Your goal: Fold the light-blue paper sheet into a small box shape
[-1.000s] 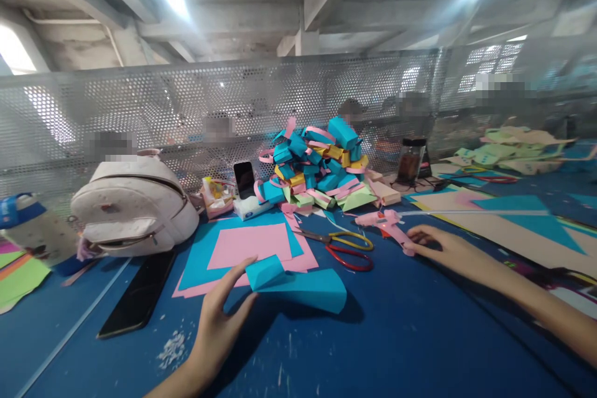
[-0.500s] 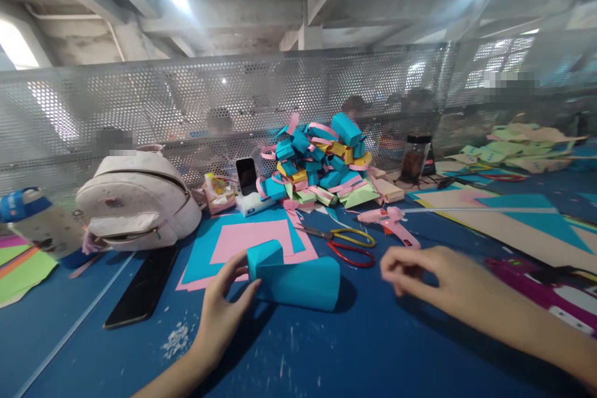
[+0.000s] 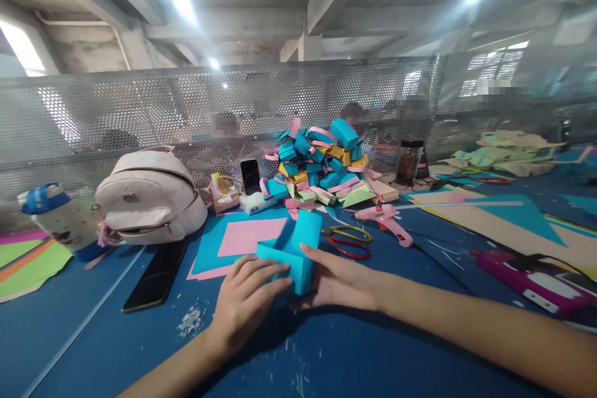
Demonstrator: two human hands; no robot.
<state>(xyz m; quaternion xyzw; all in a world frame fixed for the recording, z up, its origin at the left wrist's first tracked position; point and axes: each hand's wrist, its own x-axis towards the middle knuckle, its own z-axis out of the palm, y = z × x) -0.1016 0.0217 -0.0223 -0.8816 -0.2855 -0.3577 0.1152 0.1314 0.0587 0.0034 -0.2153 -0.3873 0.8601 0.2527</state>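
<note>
Both hands hold a folded blue paper box point(image 3: 303, 233) just above the table's middle. My left hand point(image 3: 252, 292) curls its fingers against the near left side of the box. My right hand point(image 3: 338, 280) grips it from the right, with the thumb on the upper edge and the other fingers partly hidden behind and below. Behind the box lie pink and blue paper sheets point(image 3: 252, 236). Scissors point(image 3: 349, 244) with one yellow and one red handle rest just beyond my right hand, their blades largely hidden. A pink glue gun point(image 3: 387, 221) lies farther right.
A heap of folded paper pieces point(image 3: 321, 165) stands at the back. On the left are a white backpack point(image 3: 149, 199), a black phone point(image 3: 156, 277) and a bottle point(image 3: 60, 217). A purple power strip point(image 3: 532, 283) and paper sheets point(image 3: 489, 211) lie to the right. A perforated metal screen point(image 3: 186, 99) runs behind.
My right hand has come left from beside the glue gun and taken hold of the blue paper box. The box has turned from lying lengthwise to pointing away, and my left hand has shifted right.
</note>
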